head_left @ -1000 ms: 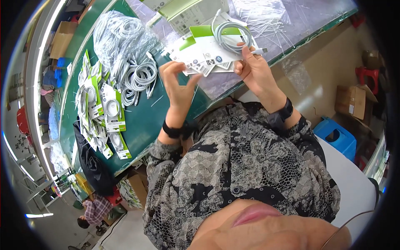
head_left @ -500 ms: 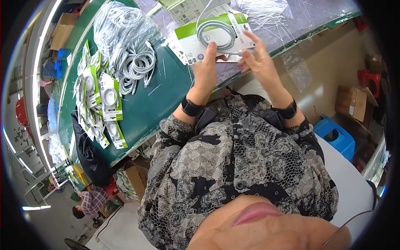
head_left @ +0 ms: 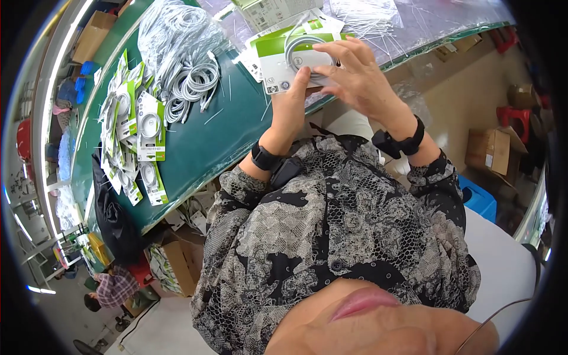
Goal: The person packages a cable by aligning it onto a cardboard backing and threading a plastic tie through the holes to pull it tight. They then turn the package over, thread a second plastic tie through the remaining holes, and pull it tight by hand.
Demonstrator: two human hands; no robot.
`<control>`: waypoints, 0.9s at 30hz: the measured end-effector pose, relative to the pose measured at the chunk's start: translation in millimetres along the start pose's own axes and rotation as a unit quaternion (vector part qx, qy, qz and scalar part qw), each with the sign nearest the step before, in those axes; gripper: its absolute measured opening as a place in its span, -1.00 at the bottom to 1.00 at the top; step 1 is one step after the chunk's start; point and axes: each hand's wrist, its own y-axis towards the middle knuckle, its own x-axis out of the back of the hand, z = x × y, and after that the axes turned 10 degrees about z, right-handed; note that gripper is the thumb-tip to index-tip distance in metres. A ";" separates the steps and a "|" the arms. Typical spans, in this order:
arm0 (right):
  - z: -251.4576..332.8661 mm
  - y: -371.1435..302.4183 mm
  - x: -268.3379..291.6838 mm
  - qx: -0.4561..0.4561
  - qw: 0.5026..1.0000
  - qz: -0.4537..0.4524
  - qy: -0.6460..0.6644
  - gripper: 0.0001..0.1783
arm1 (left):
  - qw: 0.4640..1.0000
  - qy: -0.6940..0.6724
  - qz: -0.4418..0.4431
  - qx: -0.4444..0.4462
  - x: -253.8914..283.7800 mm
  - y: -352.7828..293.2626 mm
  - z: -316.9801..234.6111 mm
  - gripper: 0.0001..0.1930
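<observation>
A white and green packaging card (head_left: pixel 276 53) is tilted above the table's front edge, with a coiled grey-white cable (head_left: pixel 291 52) lying against its face. My left hand (head_left: pixel 288 109) grips the card's lower edge, its thumb on the front by the coil and its other fingers hidden behind. My right hand (head_left: pixel 370 77) is closed over the right side of the coil, index finger across its top and thumb below. It covers that part of the card. Behind the held card, more green and white cards (head_left: pixel 330 25) lie on the table.
Left on the green table (head_left: pixel 201 139) are a pile of carded cables (head_left: pixel 121 118), loose coiled cables (head_left: pixel 195 83) and a plastic bag of cables (head_left: pixel 177 32). A green and white box (head_left: pixel 275 13) and white ties (head_left: pixel 376 36) lie far back. Cardboard box (head_left: pixel 494 152) at right.
My right hand has moved left, from beside the card's right edge onto the coiled cable. My left hand still grips the card. The whole view has shifted slightly.
</observation>
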 end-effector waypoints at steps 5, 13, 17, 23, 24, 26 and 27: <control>21.5 -6.2 -10.1 -0.015 1.000 -0.021 0.008 -0.52 | 1.000 -0.003 0.009 -0.001 7.0 -20.6 -1.2 -0.74; 34.6 -18.5 -4.2 0.061 0.996 0.059 -0.022 -0.50 | 0.999 -0.037 0.028 -0.026 14.8 -63.7 -13.1 -0.73; 49.5 -22.1 -1.7 0.034 0.988 0.083 0.122 -0.30 | 0.995 0.062 0.072 -0.036 26.0 -83.3 -17.9 -0.66; 71.9 -36.4 -8.0 0.120 0.980 0.147 -0.057 0.05 | 0.994 0.068 0.088 -0.006 25.9 -127.4 -13.6 -0.56; 73.2 -41.2 -13.1 0.123 0.974 0.182 -0.051 0.10 | 0.996 0.030 0.083 0.026 25.8 -133.6 -11.3 -0.54; 76.4 -52.1 -23.8 0.110 0.976 0.183 -0.031 0.09 | 0.995 -0.002 0.079 0.056 28.1 -141.1 -6.3 -0.53; 77.9 -57.8 -28.5 0.097 0.977 0.190 -0.009 0.09 | 0.995 0.004 0.082 0.056 31.8 -143.3 -0.9 -0.53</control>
